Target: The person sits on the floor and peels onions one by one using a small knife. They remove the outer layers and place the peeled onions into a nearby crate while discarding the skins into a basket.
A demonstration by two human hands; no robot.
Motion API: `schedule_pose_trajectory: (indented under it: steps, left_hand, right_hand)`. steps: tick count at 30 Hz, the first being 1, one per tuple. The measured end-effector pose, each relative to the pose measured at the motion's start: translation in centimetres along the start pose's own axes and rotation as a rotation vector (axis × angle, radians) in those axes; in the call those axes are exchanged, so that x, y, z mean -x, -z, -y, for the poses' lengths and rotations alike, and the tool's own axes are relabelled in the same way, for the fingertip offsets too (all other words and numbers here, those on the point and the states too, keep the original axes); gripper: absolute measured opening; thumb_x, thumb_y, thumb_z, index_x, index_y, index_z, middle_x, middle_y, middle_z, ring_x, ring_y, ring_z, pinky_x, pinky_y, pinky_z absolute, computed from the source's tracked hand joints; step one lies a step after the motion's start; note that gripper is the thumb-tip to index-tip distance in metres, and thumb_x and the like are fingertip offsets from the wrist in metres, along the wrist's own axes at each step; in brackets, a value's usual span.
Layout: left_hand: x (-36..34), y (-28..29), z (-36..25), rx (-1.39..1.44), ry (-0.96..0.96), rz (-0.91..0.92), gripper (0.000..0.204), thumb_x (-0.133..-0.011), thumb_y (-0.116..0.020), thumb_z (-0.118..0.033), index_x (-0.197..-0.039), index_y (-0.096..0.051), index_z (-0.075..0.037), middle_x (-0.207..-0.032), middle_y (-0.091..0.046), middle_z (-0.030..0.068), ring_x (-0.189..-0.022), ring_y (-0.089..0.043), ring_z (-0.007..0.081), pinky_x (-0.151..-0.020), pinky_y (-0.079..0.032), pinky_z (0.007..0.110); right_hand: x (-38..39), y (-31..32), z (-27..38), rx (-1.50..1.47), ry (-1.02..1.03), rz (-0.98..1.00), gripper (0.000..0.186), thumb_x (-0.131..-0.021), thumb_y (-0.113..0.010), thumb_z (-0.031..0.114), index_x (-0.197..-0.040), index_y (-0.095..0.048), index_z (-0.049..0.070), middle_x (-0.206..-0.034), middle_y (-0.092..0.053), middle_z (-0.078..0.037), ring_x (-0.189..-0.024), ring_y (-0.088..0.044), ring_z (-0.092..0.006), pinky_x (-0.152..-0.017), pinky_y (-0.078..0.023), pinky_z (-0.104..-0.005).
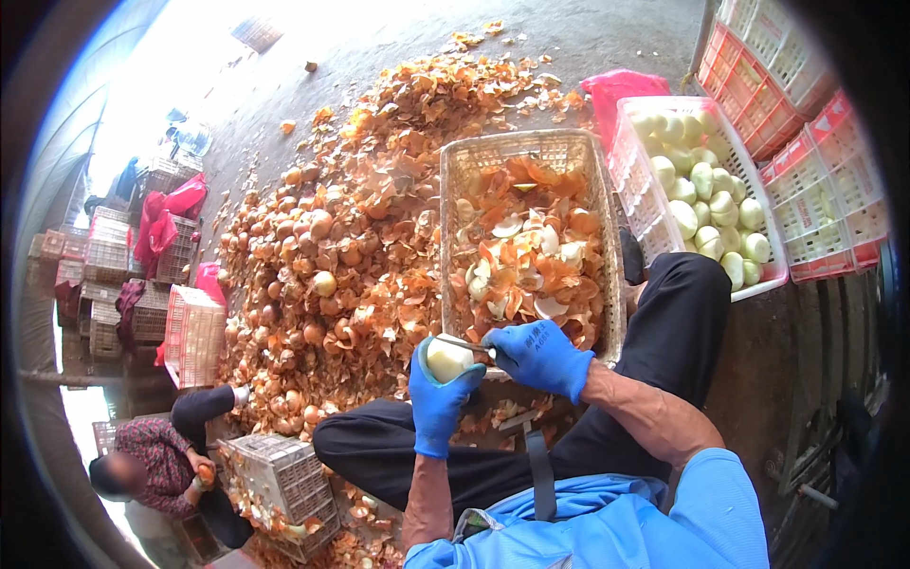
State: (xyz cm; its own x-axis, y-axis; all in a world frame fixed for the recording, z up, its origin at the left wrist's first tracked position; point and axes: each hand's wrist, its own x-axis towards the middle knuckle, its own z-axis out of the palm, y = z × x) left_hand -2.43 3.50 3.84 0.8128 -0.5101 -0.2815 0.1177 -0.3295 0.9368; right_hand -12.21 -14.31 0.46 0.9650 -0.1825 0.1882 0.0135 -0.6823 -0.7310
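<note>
In a blue glove, my left hand [438, 394] is wrapped round a peeled white onion [448, 359] above the near edge of a tan plastic crate [614, 237]. My right hand [540, 357], gloved the same way, grips a small knife [474, 347] whose dark blade lies against the onion's top. Brown skins and white onion trimmings [531, 261] fill the crate below. To the right, a white and pink crate [637, 190] holds many peeled onions [706, 194]. The knife's handle is hidden in my fist.
A big heap of unpeeled onions [284, 247] and loose skins [417, 123] covers the floor left of the crate. Stacked crates [820, 190] stand at the far right. Another person [156, 460] sits at lower left beside a crate [280, 465]. A pink bag [621, 90] lies behind the onion crate.
</note>
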Motion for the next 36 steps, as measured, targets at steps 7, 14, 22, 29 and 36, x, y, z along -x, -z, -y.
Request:
schedule_pose_trajectory:
  steps: [7,14,22,29,36]
  left_hand:
    - [-0.1,0.4,0.6,-0.161,-0.029,-0.033,0.077,-0.065,-0.095,-0.018,-0.128,-0.054,-0.001,-0.122,-0.052,0.0108,-0.110,-0.058,0.0212,-0.096,-0.051,0.035]
    - [-0.2,-0.4,1.3,-0.272,-0.149,-0.096,0.064,-0.062,-0.090,-0.018,-0.115,-0.057,-0.002,-0.114,-0.051,0.0132,-0.106,-0.054,0.0280,-0.094,-0.046,0.040]
    - [1.1,-1.4,2.1,-0.522,-0.439,-0.111,0.072,-0.064,-0.090,-0.017,-0.123,-0.052,0.000,-0.116,-0.049,0.0121,-0.103,-0.057,0.0247,-0.091,-0.050,0.037]
    - [1.1,-1.2,1.2,-0.262,-0.289,-0.108,0.075,-0.067,-0.091,-0.012,-0.130,-0.050,-0.002,-0.121,-0.049,0.0082,-0.105,-0.058,0.0194,-0.089,-0.055,0.034]
    - [0.2,0.2,1.7,0.434,0.027,0.016,0.083,-0.076,-0.088,-0.023,-0.143,-0.044,-0.003,-0.122,-0.059,0.0118,-0.103,-0.065,0.0240,-0.081,-0.059,0.034]
  right_hand:
    - [0.7,0.2,0.9,0.278,0.075,0.084,0.009,-0.091,-0.060,0.016,-0.094,-0.057,0.009,-0.077,-0.066,-0.009,-0.072,-0.072,-0.0277,-0.057,-0.054,-0.0409]
    - [0.9,-0.3,1.5,0.351,0.033,0.095,0.008,-0.091,-0.060,0.017,-0.092,-0.056,0.009,-0.077,-0.066,-0.008,-0.070,-0.072,-0.0247,-0.055,-0.053,-0.0382]
    - [0.5,-1.2,0.6,0.463,-0.209,0.216,0.011,-0.087,-0.060,0.014,-0.090,-0.066,0.005,-0.077,-0.071,-0.014,-0.071,-0.074,-0.0282,-0.057,-0.055,-0.0402]
    - [-2.4,0.4,-2.6,-0.090,-0.591,0.134,0.028,-0.091,-0.055,0.023,-0.098,-0.072,0.002,-0.091,-0.070,-0.026,-0.091,-0.069,-0.0425,-0.081,-0.054,-0.0508]
    - [-1.6,-0.5,-2.5,-0.258,-0.518,0.099,0.031,-0.092,-0.056,0.028,-0.101,-0.070,0.002,-0.100,-0.070,-0.027,-0.094,-0.068,-0.0428,-0.084,-0.052,-0.0508]
